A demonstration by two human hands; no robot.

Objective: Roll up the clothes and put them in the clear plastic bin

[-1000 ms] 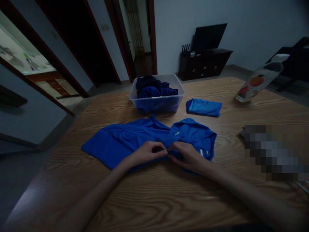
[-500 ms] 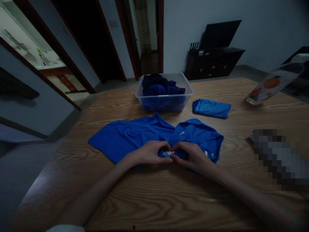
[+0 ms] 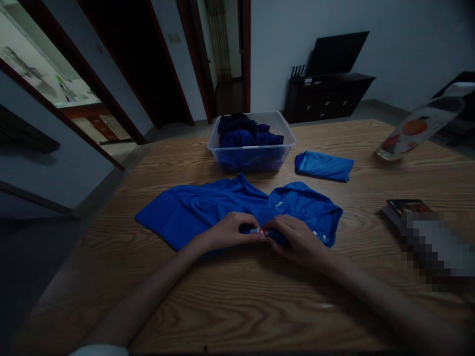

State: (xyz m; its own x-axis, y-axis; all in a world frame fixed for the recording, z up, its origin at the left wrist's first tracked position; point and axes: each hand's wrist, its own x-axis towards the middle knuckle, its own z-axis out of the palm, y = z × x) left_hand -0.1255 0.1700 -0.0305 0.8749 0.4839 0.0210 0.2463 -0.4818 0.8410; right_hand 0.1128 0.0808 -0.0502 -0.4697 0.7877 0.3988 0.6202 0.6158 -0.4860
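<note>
A blue garment [image 3: 200, 205] lies rumpled on the wooden table, with small white prints on its right part. At its near edge, my left hand [image 3: 235, 230] curls thumb and fingers around a folded bit of the cloth. Fingertips touching it, my right hand [image 3: 295, 237] grips the same edge just to the right. Between the two hands shows a red and white print on the cloth. The rest of the gripped fold is hidden by my fingers.
Beyond the garment stands a clear plastic bin [image 3: 252, 153] with dark blue clothes inside. To its right lies a folded blue cloth [image 3: 324, 166]. A clear bottle [image 3: 415, 128] stands at the far right, and a partly blurred-out, box-like object [image 3: 395, 210] lies at the right.
My fingers have shifted slightly along the gripped edge, and the print between them now shows more red and white and less blue. The garment has barely moved.
</note>
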